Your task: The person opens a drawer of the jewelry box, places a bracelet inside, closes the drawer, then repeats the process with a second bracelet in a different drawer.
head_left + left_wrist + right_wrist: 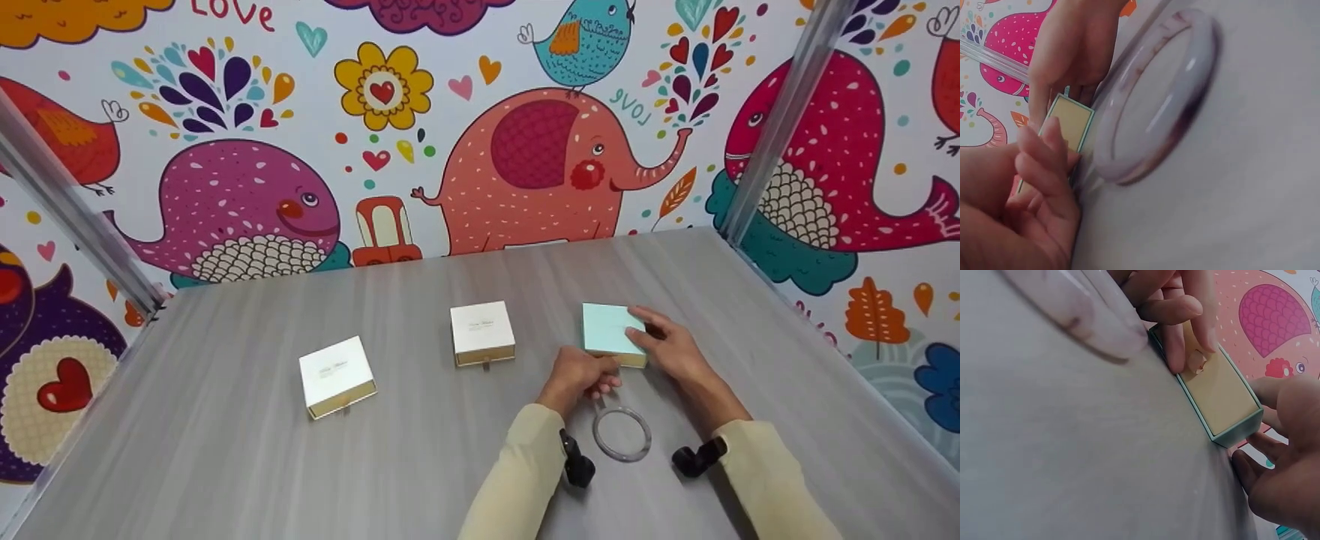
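A mint-green drawer box (604, 324) with a cream front (1221, 394) sits on the table, right of centre. My right hand (679, 349) grips it by its right side, thumb on the lid and fingers around the far edge. At the near side, my left hand (581, 375) has its fingertips closed around a small pale pull tab (1196, 361) on the cream front. The drawer looks flush with its sleeve. Between my forearms, on the tabletop, lies a glossy marbled grey-white bangle (1171, 118) with a dark brown patch, touched by neither hand.
Two white drawer boxes stand further left: one box (481, 328) near the middle, another box (337, 371) tilted at the left. Both have gold fronts and small tabs. A patterned wall (300, 90) closes the back of the wood-grain table (225, 420), with metal posts at both rear corners.
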Motion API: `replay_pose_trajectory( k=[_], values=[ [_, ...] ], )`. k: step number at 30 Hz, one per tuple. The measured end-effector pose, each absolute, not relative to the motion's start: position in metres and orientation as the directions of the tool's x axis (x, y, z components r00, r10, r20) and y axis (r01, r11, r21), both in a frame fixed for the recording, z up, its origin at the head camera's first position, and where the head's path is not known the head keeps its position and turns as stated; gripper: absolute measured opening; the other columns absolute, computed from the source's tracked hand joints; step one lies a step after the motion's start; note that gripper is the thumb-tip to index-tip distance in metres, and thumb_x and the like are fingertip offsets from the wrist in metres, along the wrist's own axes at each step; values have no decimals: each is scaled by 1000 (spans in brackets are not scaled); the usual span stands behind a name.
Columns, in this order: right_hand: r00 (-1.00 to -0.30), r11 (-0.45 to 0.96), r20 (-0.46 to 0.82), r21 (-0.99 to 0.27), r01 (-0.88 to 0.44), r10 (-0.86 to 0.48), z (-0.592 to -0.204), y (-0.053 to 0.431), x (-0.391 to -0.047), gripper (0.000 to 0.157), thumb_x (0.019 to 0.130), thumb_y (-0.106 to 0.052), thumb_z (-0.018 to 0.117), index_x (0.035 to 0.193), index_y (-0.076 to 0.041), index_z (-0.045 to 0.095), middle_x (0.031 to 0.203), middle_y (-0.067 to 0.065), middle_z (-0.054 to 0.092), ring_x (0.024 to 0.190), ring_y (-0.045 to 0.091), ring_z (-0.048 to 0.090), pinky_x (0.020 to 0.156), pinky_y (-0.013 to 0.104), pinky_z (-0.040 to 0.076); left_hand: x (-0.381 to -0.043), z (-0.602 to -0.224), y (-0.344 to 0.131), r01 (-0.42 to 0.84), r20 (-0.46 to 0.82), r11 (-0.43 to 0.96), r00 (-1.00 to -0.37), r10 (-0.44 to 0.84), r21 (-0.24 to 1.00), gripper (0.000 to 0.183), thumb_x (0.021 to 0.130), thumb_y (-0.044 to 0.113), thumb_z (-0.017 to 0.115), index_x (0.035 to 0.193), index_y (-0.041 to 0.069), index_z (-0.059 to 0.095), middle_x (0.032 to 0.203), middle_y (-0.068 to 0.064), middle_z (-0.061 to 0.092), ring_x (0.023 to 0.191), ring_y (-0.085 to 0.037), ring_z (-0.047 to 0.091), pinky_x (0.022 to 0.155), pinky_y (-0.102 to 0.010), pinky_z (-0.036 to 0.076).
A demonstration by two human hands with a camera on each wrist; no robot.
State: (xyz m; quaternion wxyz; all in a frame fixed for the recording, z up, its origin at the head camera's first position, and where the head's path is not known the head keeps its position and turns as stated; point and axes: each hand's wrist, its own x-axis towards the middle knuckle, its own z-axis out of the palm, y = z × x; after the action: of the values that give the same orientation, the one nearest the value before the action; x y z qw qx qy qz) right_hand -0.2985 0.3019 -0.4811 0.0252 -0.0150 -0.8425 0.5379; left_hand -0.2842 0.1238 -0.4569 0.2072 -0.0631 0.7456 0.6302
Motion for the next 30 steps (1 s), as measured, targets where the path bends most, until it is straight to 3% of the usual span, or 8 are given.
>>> replay_pose_trajectory(
  k=[6, 13, 24, 30],
  values=[
    [-998, 428, 43, -903, -16, 52, -481, 304, -298, 55, 102, -27, 59, 149, -3, 45, 162, 21, 30, 151, 39, 26, 122, 51, 27, -283, -456, 130, -353, -377, 189, -920, 110, 916, 19, 89, 9, 72, 72, 1, 72, 50, 1, 60, 39, -2, 46, 38, -15, 40],
    [-995, 471, 19, -882, 28, 96, -480, 303, -299, 57, 100, -33, 62, 149, -7, 47, 158, 22, 37, 143, 39, 38, 116, 52, 33, -285, -456, 133, -389, -404, 177, -913, 61, 904, 22, 88, 3, 69, 67, 2, 68, 50, 0, 60, 38, -4, 47, 37, -18, 43],
    [-993, 473, 12, -880, 46, 120, -485, 300, -301, 56, 99, -33, 64, 147, -8, 49, 156, 23, 39, 140, 41, 41, 115, 54, 36, -284, -463, 130, -369, -391, 223, -918, 66, 902, 22, 88, 2, 67, 66, 4, 69, 52, 0, 60, 42, -7, 52, 43, -22, 50],
    [-992, 476, 29, -879, 32, 119, -482, 301, -299, 55, 99, -32, 63, 147, -7, 49, 155, 22, 40, 140, 40, 41, 114, 53, 36, -284, -466, 131, -328, -347, 216, -936, 56, 919, 22, 83, 1, 68, 62, 5, 67, 49, 2, 55, 42, -8, 51, 41, -22, 49]
  ],
)
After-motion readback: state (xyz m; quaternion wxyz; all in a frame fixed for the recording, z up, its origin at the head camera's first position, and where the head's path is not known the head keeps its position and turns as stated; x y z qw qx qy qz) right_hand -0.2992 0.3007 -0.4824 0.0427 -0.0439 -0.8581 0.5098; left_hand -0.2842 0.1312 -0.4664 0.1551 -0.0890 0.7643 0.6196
